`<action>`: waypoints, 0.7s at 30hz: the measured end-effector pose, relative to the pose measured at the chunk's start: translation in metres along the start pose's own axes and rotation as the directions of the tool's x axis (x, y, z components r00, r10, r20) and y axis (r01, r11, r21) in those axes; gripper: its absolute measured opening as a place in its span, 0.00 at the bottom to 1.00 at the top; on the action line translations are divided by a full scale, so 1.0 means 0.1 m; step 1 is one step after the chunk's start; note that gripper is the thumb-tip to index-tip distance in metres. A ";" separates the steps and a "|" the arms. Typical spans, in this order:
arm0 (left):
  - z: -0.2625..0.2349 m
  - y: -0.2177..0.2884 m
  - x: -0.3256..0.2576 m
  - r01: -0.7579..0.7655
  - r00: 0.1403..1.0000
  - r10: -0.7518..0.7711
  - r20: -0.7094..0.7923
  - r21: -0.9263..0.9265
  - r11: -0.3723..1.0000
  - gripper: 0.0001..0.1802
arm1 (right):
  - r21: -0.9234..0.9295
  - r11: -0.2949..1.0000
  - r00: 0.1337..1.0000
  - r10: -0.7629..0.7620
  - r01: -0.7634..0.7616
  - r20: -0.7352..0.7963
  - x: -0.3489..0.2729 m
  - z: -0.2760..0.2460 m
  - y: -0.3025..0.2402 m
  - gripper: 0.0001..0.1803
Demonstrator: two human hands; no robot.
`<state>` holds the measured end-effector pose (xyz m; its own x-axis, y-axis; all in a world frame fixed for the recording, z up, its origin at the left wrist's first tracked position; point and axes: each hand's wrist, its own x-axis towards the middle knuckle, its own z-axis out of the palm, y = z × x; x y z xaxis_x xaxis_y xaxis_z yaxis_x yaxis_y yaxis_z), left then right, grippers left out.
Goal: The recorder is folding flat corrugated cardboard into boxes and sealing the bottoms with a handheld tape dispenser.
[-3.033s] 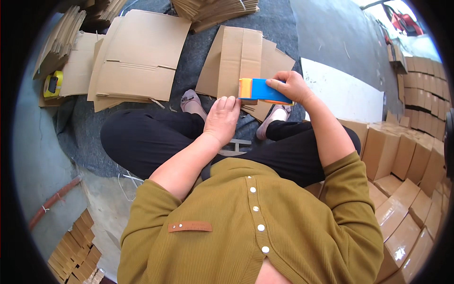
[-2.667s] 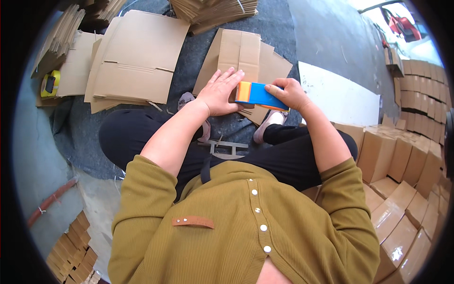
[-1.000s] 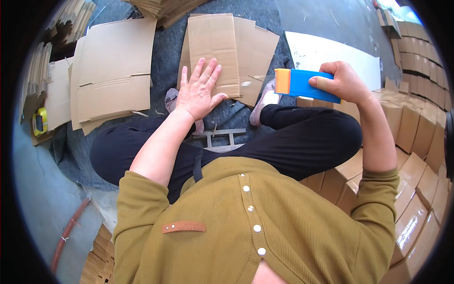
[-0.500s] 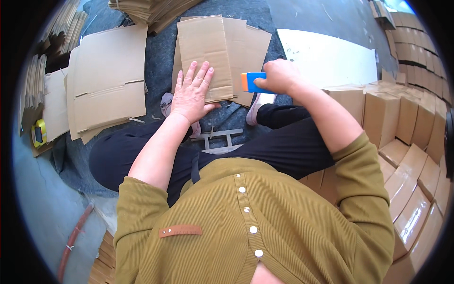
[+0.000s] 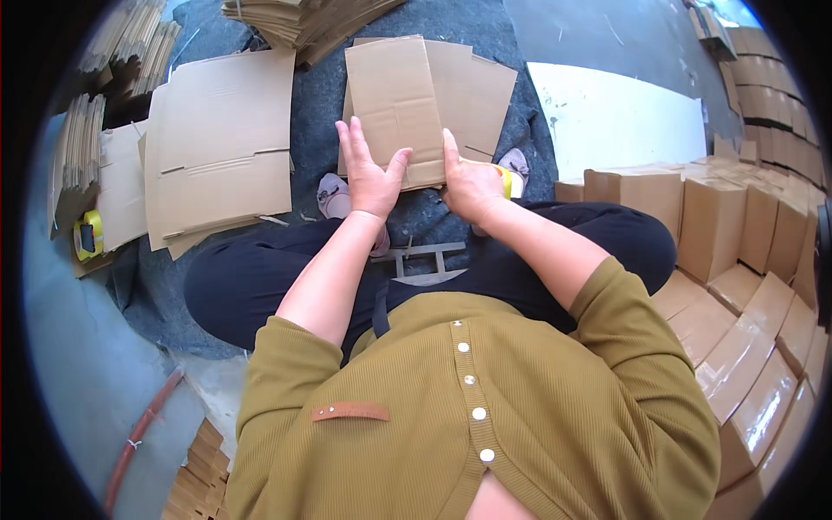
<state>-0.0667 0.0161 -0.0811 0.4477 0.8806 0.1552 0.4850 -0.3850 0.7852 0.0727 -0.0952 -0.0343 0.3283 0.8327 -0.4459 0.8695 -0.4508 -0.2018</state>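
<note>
In the head view, both hands now sit on the flat cardboard blank at the upper centre of the frame; half a second ago the right hand was raised with a blue-and-orange tool, and now that hand lies low on the blank's right lower edge, with only a sliver of yellow showing behind it, perhaps the same tool, though the view is too covered to be sure. The left hand rests with its grip spread, fingers flat up the blank's left side and thumb hooked onto its lower edge. The right grip is curled over the edge, thumb up along the cardboard. The blank is matt brown corrugated board, a tall rectangle with creased folds, lying over a second like sheet on the dark grey floor mat. A wider slotted sheet lies at upper left, and glossy taped cartons line the right rim.
</note>
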 end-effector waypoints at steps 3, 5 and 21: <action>-0.05 0.01 -0.01 0.359 0.928 -0.300 0.220 -0.319 0.877 0.53 | 0.022 0.999 0.997 -0.038 0.037 0.071 0.07 0.25 0.13 0.50; 0.00 -0.04 0.00 0.370 0.928 -0.333 0.169 -0.300 0.879 0.47 | -0.092 0.995 0.971 -0.016 0.039 0.240 0.14 0.47 0.18 0.42; 0.06 0.23 1.90 -0.044 0.938 -0.139 0.317 0.507 0.861 0.34 | 0.108 0.994 0.922 -0.016 -0.029 0.387 0.07 0.00 -0.27 0.25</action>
<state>0.0338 0.1731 -0.0371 0.5908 0.7921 -0.1535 0.7787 -0.5100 0.3655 0.0517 -0.0771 -0.0318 0.1463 0.6504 -0.7454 0.8146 -0.5067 -0.2822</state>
